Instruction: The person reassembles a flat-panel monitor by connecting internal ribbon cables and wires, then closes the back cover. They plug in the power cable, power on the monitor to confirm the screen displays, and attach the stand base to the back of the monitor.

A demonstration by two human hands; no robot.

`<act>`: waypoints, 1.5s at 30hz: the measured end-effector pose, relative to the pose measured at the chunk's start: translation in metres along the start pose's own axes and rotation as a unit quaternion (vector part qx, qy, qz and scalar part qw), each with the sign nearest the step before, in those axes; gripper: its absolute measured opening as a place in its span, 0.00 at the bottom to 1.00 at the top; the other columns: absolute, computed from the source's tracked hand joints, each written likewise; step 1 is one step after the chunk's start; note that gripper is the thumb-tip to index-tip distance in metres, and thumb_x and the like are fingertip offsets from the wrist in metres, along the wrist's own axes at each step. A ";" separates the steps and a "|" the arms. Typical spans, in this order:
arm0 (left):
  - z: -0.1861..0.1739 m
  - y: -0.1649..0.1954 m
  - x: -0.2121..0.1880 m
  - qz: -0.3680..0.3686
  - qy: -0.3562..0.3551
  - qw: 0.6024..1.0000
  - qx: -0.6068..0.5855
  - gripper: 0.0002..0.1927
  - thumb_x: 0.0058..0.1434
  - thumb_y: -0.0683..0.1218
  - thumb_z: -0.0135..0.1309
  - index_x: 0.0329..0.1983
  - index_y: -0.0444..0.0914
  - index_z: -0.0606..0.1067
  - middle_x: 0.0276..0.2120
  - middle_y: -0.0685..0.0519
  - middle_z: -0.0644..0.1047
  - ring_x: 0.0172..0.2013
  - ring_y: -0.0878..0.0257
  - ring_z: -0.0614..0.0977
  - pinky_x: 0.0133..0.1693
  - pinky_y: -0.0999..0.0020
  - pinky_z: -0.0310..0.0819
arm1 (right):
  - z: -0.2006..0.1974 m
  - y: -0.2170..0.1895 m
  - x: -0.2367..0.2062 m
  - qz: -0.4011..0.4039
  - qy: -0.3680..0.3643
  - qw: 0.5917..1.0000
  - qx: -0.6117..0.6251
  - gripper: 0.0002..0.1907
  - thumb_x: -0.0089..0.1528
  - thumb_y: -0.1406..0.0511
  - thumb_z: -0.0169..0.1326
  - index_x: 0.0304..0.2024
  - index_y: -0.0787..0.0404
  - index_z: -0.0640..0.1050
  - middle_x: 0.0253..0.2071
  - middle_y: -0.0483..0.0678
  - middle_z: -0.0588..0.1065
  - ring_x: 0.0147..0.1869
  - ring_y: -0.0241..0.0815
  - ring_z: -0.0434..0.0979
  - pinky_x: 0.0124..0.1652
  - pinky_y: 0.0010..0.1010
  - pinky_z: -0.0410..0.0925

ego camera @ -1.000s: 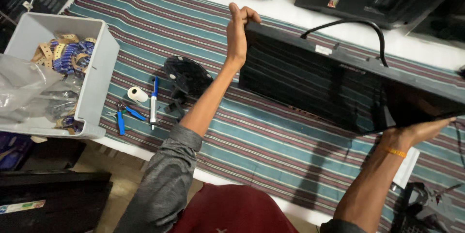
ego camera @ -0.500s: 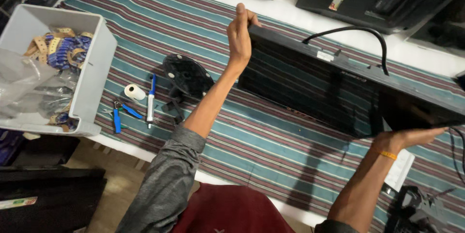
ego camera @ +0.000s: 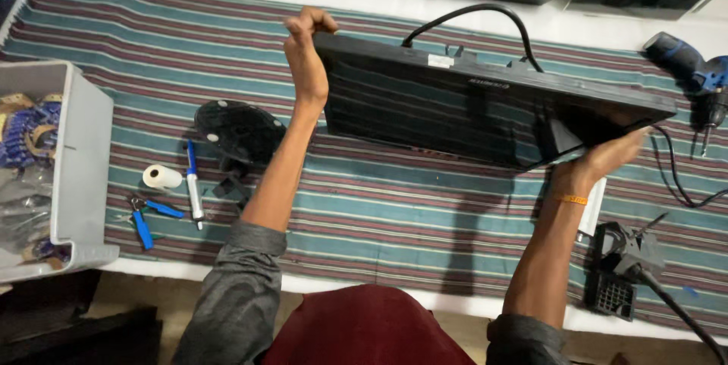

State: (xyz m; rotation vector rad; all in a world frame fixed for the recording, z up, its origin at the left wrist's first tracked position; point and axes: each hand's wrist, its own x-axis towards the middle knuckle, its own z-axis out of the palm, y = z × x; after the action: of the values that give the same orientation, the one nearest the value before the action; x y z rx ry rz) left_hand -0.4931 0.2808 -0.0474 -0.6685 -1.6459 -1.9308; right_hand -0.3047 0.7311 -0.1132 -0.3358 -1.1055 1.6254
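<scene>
- Since the earlier frame, the black monitor [ego camera: 485, 111] has tipped flatter, its screen now facing down over the striped cloth [ego camera: 394, 206] on the tabletop.
- Left hand [ego camera: 305, 54] has its grip closed around the monitor's left corner, fingers curled over the top edge.
- Right hand [ego camera: 607, 158] cups the monitor's right underside, palm pressed up against it, fingers hidden beneath.
- A black cable [ego camera: 485, 12] loops up from the monitor's back.
- Left of the monitor lie a round black stand base [ego camera: 239, 131], a blue-and-white pen-like tool [ego camera: 194, 187], a white tape roll [ego camera: 161, 177], blue pliers [ego camera: 144, 221] and a grey bin [ego camera: 83, 175].
- Right of the monitor rests a blue drill [ego camera: 686, 61].
</scene>
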 end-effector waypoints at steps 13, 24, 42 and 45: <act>0.004 0.042 -0.030 0.003 0.054 0.995 0.078 0.22 0.77 0.55 0.41 0.33 0.36 0.73 0.27 0.58 0.67 0.28 0.69 0.62 0.32 0.66 0.55 | 0.253 -0.172 -0.107 -0.453 -0.533 0.575 -0.425 0.14 0.63 0.60 0.67 0.47 0.59 0.81 0.43 0.49 0.78 0.48 0.52 0.72 0.51 0.43 0.64; -0.007 0.097 -0.167 -0.048 0.210 0.976 -0.038 0.34 0.74 0.67 0.34 0.50 0.31 0.71 0.47 0.41 0.74 0.48 0.52 0.78 0.54 0.58 0.74 | 0.181 -0.198 -0.213 -0.296 -0.634 0.564 -0.439 0.11 0.53 0.60 0.71 0.27 0.57 0.82 0.20 0.42 0.68 0.24 0.40 0.67 0.27 0.35 0.58; -0.010 0.075 -0.072 -0.087 0.024 0.996 0.016 0.26 0.78 0.56 0.35 0.47 0.32 0.77 0.40 0.50 0.80 0.42 0.62 0.80 0.52 0.67 0.75 | 0.185 -0.121 -0.143 -0.506 -0.459 0.520 -0.512 0.13 0.65 0.49 0.63 0.46 0.45 0.85 0.44 0.38 0.76 0.60 0.42 0.68 0.71 0.41 0.47; -0.011 0.049 -0.020 -0.075 -0.086 0.992 -0.061 0.26 0.77 0.57 0.40 0.45 0.33 0.80 0.40 0.49 0.83 0.46 0.60 0.83 0.58 0.64 0.75 | 0.204 -0.093 -0.092 -0.450 -0.502 0.574 -0.465 0.10 0.70 0.55 0.56 0.48 0.52 0.79 0.47 0.42 0.72 0.62 0.44 0.65 0.68 0.42 0.50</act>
State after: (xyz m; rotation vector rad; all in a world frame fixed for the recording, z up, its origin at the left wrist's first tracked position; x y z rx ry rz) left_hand -0.4465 0.2650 -0.0261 -0.7994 -1.7347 -2.1472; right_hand -0.3559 0.5499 0.0388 0.5776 -2.4212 0.0093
